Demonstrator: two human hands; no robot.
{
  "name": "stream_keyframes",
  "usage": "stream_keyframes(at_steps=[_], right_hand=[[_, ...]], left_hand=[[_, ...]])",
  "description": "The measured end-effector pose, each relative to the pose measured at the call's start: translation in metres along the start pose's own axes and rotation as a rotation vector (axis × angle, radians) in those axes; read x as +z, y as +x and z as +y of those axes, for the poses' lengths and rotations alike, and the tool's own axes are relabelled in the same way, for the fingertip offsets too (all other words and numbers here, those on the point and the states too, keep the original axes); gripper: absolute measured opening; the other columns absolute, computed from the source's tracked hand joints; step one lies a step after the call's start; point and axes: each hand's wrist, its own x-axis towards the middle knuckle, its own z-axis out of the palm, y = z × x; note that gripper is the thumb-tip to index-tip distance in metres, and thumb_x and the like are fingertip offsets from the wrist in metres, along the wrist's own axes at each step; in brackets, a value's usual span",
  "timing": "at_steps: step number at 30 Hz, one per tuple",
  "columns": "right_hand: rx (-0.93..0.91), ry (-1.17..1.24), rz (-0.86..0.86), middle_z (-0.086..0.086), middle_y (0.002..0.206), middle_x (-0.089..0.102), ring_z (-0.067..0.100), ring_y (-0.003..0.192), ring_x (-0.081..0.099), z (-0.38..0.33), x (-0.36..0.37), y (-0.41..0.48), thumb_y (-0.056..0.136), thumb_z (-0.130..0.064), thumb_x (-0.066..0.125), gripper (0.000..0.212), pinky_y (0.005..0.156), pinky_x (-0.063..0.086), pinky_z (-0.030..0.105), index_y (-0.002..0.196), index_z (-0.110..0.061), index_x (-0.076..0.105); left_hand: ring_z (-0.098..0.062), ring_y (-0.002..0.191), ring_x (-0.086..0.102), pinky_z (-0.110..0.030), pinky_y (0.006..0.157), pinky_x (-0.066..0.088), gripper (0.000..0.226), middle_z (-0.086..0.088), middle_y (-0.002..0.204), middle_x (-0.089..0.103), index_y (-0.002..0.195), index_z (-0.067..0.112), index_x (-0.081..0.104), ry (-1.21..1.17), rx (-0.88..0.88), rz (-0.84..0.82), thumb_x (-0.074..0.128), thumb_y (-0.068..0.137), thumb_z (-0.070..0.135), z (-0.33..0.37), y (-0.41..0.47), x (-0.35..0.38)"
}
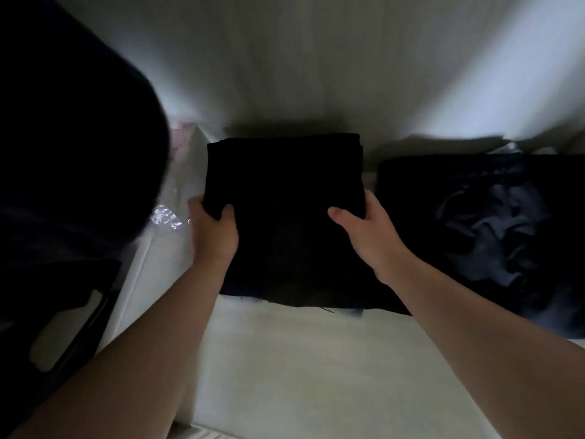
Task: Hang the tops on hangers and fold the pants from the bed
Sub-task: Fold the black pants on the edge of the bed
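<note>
Black cloth fills the middle of the head view: a folded black garment (283, 185), by its thickness likely the pants, sits squared on a white shelf (300, 359) against a pale back wall (300, 74). The left hand (212, 231) grips its lower left corner, thumb on top and fingers tucked beneath. The right hand (367, 229) grasps the lower right edge the same way. Dark fabric spreads below the hands toward the shelf's front edge. In this dim light I cannot tell whether it is part of the same piece or another layer underneath.

At the right of the frame a dark blue pile (493, 232) lies rumpled, just beside the folded piece but apart from it. At the left a large dark garment (69, 137) hangs close to the lens, with crinkled clear plastic (166, 217) showing past it.

The step looks like seating the fold in place. To do it well, both hands should move evenly so the layers stay aligned. The far edge should be pushed parallel to the wall, and the fingers slid out flat from underneath without dragging the bottom layer. The blue pile is best left undisturbed.
</note>
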Motion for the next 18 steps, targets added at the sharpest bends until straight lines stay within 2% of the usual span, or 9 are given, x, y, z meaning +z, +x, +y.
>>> stream_keyframes(at_steps=[2,5,7,9,11,13,14,16,18], right_hand=[[-0.002,-0.053,0.017,-0.015,0.111,0.062,0.005,0.098,0.064,0.014,0.005,0.019,0.093,-0.035,0.068,0.051,0.068,0.047,0.014,0.139,-0.031,0.045],[-0.016,-0.199,0.038,-0.016,0.111,0.055,0.009,0.107,0.056,0.039,0.006,0.038,0.094,-0.04,0.065,0.06,0.071,0.04,0.012,0.146,-0.027,0.037],[-0.025,-0.28,0.065,-0.012,0.119,0.056,0.012,0.116,0.055,0.048,0.01,0.043,0.094,-0.043,0.065,0.063,0.084,0.045,0.02,0.146,-0.026,0.035],[-0.064,-0.413,0.131,0.001,0.142,0.046,0.023,0.133,0.046,0.048,0.013,0.041,0.093,-0.043,0.065,0.075,0.105,0.044,0.036,0.152,-0.021,0.026],[-0.178,-0.657,0.238,0.01,0.157,0.023,0.032,0.143,0.028,0.04,0.018,0.028,0.092,-0.04,0.066,0.092,0.114,0.032,0.045,0.159,-0.019,0.006],[-0.381,-0.925,0.31,0.01,0.164,0.011,0.036,0.147,0.017,0.035,0.027,0.004,0.089,-0.041,0.066,0.094,0.114,0.028,0.052,0.159,-0.025,0.007],[-0.476,-1.016,0.289,0.008,0.165,0.011,0.036,0.149,0.015,0.038,0.033,-0.009,0.087,-0.045,0.064,0.088,0.114,0.027,0.055,0.158,-0.03,0.014],[-0.515,-1.154,0.142,0.004,0.167,0.011,0.036,0.152,0.008,0.054,0.044,-0.029,0.091,-0.056,0.048,0.074,0.116,0.022,0.058,0.156,-0.037,0.019],[-0.395,-1.251,0.022,-0.001,0.168,0.001,0.033,0.153,-0.005,0.073,0.048,-0.035,0.097,-0.062,0.028,0.069,0.121,0.012,0.058,0.158,-0.04,0.005]], left_hand=[[-0.032,0.109,0.06,-0.041,0.094,0.049,0.037,-0.013,0.117,0.062,0.126,0.009,0.046,0.069,0.016,0.007,0.061,0.094,0.021,-0.013,0.007,0.016],[-0.04,0.119,0.053,-0.049,0.099,0.044,0.037,-0.02,0.126,0.057,0.128,0.005,0.045,0.157,0.02,0.031,0.056,0.098,0.025,-0.032,0.009,0.04],[-0.042,0.126,0.046,-0.051,0.104,0.037,0.041,-0.019,0.137,0.051,0.133,0.006,0.042,0.249,0.019,0.058,0.052,0.101,0.028,-0.035,0.009,0.051],[-0.041,0.132,0.039,-0.052,0.108,0.03,0.05,-0.016,0.147,0.042,0.145,0.011,0.037,0.347,0.058,0.1,0.051,0.101,0.028,-0.031,0.007,0.053],[-0.04,0.136,0.035,-0.053,0.111,0.028,0.058,-0.014,0.153,0.036,0.151,0.015,0.034,0.391,0.243,0.127,0.054,0.099,0.028,-0.025,-0.003,0.045],[-0.036,0.143,0.033,-0.054,0.114,0.029,0.056,-0.011,0.157,0.035,0.151,0.018,0.04,0.427,0.496,0.062,0.052,0.098,0.033,-0.025,-0.023,0.037],[-0.035,0.145,0.031,-0.053,0.116,0.028,0.054,-0.01,0.159,0.035,0.15,0.022,0.043,0.459,0.57,0.0,0.047,0.098,0.039,-0.031,-0.036,0.036],[-0.027,0.151,0.024,-0.051,0.12,0.019,0.056,-0.001,0.162,0.031,0.152,0.033,0.037,0.546,0.542,-0.134,0.029,0.099,0.049,-0.045,-0.062,0.036],[-0.019,0.154,0.013,-0.049,0.123,0.01,0.056,0.006,0.165,0.022,0.155,0.042,0.024,0.62,0.478,-0.195,0.017,0.1,0.052,-0.058,-0.072,0.04]])
